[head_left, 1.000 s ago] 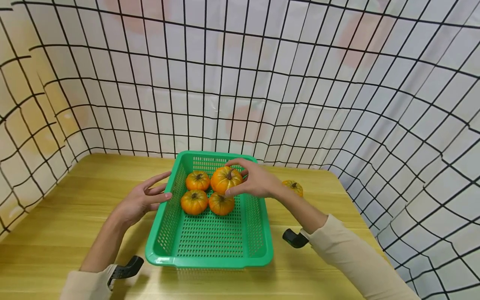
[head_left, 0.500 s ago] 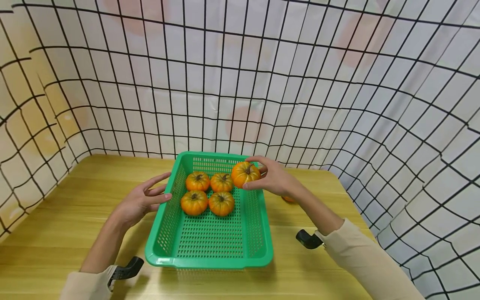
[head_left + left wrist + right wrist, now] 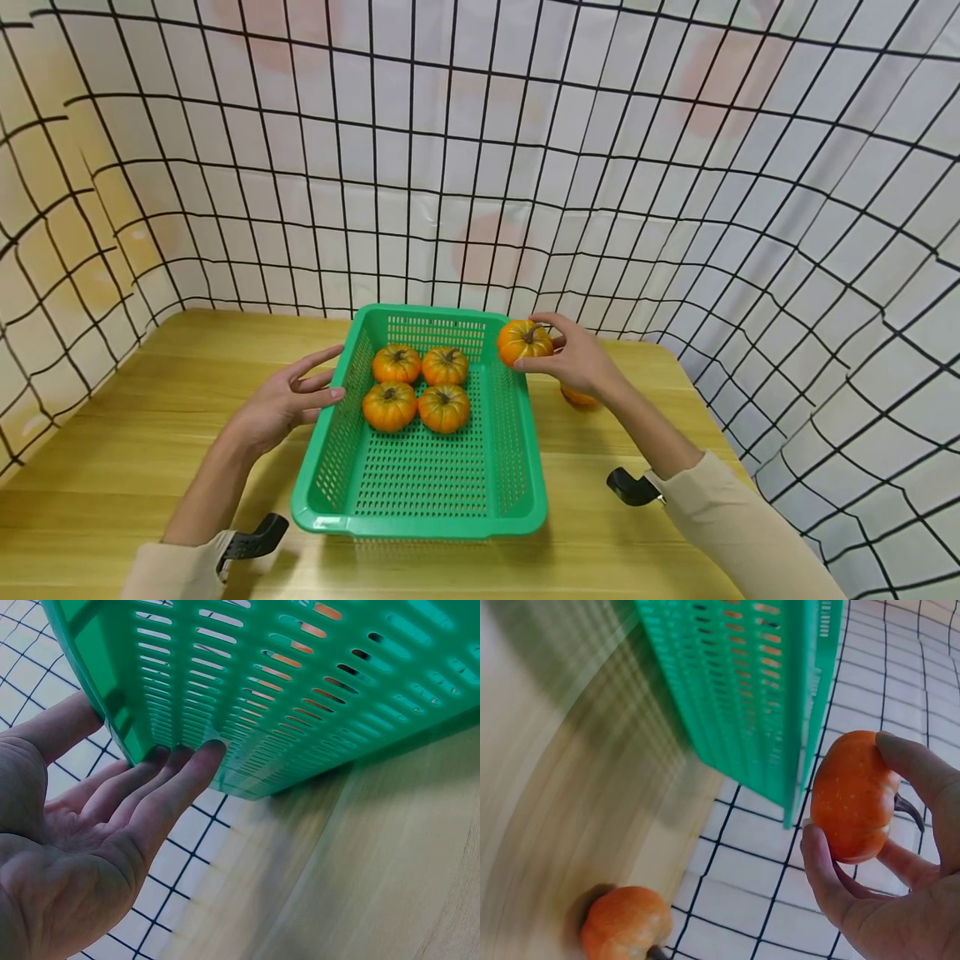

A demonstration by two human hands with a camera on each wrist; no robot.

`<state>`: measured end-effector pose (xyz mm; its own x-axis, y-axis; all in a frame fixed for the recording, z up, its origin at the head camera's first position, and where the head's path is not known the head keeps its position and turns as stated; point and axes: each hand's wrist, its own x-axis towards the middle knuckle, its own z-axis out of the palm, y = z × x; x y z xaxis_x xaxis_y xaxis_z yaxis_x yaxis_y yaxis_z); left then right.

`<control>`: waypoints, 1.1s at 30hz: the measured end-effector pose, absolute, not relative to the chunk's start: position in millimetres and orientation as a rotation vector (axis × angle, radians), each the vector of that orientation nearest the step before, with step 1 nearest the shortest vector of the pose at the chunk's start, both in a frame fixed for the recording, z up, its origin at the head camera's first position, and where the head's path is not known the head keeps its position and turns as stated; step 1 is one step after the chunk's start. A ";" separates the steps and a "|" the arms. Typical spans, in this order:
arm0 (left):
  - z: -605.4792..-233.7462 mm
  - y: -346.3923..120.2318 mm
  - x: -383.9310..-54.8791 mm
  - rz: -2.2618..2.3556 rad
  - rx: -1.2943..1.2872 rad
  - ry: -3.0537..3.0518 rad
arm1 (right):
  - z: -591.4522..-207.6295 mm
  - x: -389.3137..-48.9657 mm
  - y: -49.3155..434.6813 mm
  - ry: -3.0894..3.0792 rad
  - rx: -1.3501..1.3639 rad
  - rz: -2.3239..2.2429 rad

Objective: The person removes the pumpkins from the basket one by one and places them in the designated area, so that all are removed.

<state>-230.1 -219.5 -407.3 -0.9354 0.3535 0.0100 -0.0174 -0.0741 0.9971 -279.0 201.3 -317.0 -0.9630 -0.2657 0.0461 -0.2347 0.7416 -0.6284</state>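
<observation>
In the head view a green plastic basket (image 3: 420,524) holds several small orange pumpkins (image 3: 388,406) grouped toward its far left. My right hand (image 3: 577,360) grips another small pumpkin (image 3: 524,342) by its sides, raised over the basket's far right rim. The right wrist view shows that pumpkin (image 3: 855,796) between thumb and fingers, its dark stem toward the palm. Against the basket's left side lies my left hand (image 3: 283,400). Its fingers are extended, and in the left wrist view the fingertips touch or nearly touch the slotted outer wall (image 3: 247,705).
On the wooden table (image 3: 135,433) right of the basket lies one more pumpkin (image 3: 578,397), partly hidden by my right forearm in the head view. A black grid over white sheeting (image 3: 480,167) closes in the back and sides.
My right hand has lifted the pumpkin from above the grouped pumpkins and carried it right to the basket's rim. The left hand and the basket stay in place.
</observation>
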 end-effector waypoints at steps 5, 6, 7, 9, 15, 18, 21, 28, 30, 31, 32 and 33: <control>-408.1 -219.6 -230.3 2.100 0.368 1.939 | -323.5 -280.5 213.9 2.922 -0.344 -1.020; -408.3 -219.5 -230.4 2.099 0.369 1.939 | -324.5 -280.8 216.6 2.927 -0.330 -1.020; -408.4 -219.6 -230.6 2.098 0.371 1.940 | -325.6 -281.2 219.4 2.935 -0.317 -1.017; -408.8 -219.3 -230.9 2.097 0.371 1.941 | -327.0 -281.6 224.8 2.937 -0.289 -1.021; -409.2 -218.5 -231.6 2.094 0.378 1.944 | -330.3 -284.3 243.8 2.977 -0.209 -0.995; -409.1 -218.5 -231.6 2.092 0.379 1.947 | -333.3 -286.7 254.5 3.004 -0.169 -0.988; -409.1 -218.9 -231.5 2.090 0.379 1.951 | -336.7 -288.6 264.5 3.030 -0.140 -0.977; -408.9 -219.3 -230.9 2.098 0.372 1.950 | -343.6 -290.6 283.6 3.098 -0.074 -0.946; -408.6 -219.2 -230.8 2.103 0.370 1.944 | -345.5 -291.1 288.2 3.111 -0.050 -0.936; -408.5 -219.1 -230.8 2.105 0.369 1.941 | -346.5 -291.4 290.5 3.119 -0.040 -0.931; -408.3 -219.1 -230.7 2.106 0.367 1.940 | -347.6 -291.9 293.0 3.125 -0.027 -0.920; -408.1 -219.0 -230.6 2.106 0.367 1.940 | -348.4 -292.1 295.1 3.127 -0.017 -0.917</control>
<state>-230.6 -219.0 -408.1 -0.9358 0.3523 0.0127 -0.0162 -0.0790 0.9967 -292.1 295.1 -348.4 -0.9931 0.0225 0.1148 -0.0430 0.8421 -0.5376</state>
